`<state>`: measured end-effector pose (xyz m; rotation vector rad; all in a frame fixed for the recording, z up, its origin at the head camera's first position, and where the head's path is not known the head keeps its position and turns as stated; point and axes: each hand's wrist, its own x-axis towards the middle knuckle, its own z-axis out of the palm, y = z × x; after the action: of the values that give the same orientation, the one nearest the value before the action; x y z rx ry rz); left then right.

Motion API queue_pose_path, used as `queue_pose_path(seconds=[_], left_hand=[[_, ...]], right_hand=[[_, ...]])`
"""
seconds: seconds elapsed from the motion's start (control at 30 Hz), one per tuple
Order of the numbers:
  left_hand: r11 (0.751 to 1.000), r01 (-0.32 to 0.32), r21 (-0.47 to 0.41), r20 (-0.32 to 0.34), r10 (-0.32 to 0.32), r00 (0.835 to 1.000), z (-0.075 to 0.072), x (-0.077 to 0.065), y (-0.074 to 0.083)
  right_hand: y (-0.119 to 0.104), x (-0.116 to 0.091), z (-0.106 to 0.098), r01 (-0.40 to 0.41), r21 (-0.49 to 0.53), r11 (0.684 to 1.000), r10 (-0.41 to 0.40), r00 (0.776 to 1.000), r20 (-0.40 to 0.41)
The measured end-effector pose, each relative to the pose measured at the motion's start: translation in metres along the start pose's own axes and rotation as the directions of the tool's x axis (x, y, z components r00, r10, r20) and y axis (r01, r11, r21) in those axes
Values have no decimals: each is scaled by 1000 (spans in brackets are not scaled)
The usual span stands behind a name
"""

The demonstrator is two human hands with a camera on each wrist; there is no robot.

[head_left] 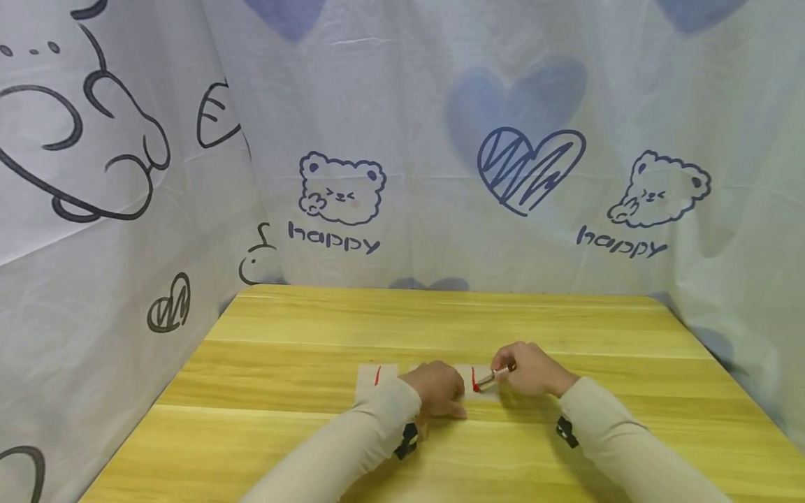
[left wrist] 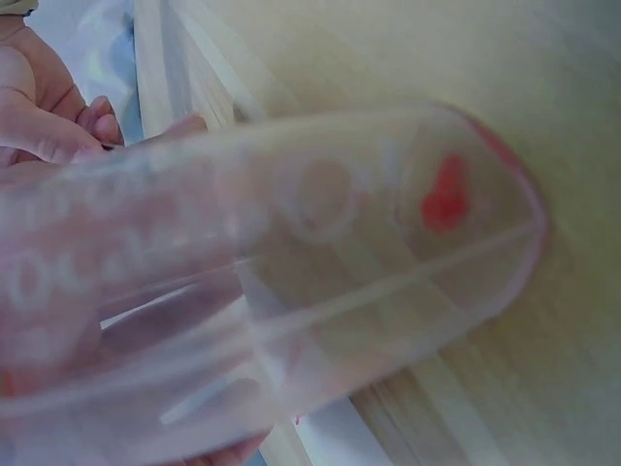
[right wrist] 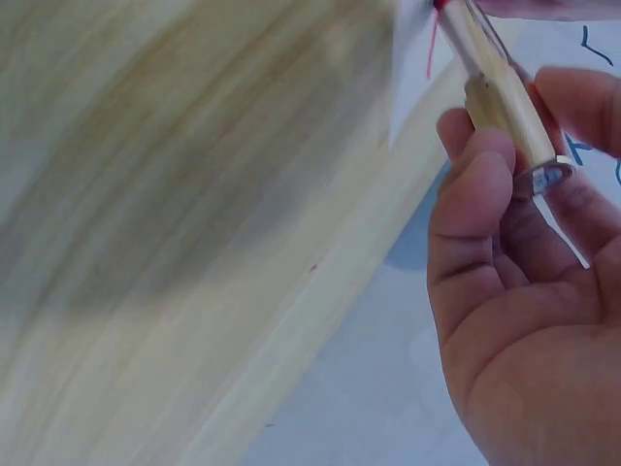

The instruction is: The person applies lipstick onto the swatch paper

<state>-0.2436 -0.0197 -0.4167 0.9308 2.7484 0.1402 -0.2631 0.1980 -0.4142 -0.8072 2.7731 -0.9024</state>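
My right hand [head_left: 531, 369] pinches a slim gold and silver lipstick [right wrist: 509, 107]. Its red tip meets the lower end of a red stroke on a white paper piece [head_left: 490, 392]. On the left edge of that paper lies my left hand [head_left: 435, 388], fingers bent downward. A see-through plastic tube [left wrist: 330, 194] with faint white lettering fills much of the left wrist view, gripped in my left hand; a red spot shows through its rounded end. To the left, another paper piece [head_left: 367, 377] bears a short red line, partly covered by my left sleeve.
A yellow wood-grain table [head_left: 314, 314] carries the papers. Pale curtains [head_left: 428, 112] printed with bears and hearts hang behind it and along both sides. Dark wrist cameras sit under both cuffs.
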Motion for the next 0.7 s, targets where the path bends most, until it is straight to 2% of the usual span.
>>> queue_pose_path(seconds=[0.2,0.7], left_hand=[[1000,-5,16,-1,5,1000,0,0,1],[1000,11,0,13,-11,1000,-1,-1,1]], right_hand=[[-3,-3,-3,36,13,999,-37,997,63],[-5,-4,-6,61,-7,998,-60,995,74]])
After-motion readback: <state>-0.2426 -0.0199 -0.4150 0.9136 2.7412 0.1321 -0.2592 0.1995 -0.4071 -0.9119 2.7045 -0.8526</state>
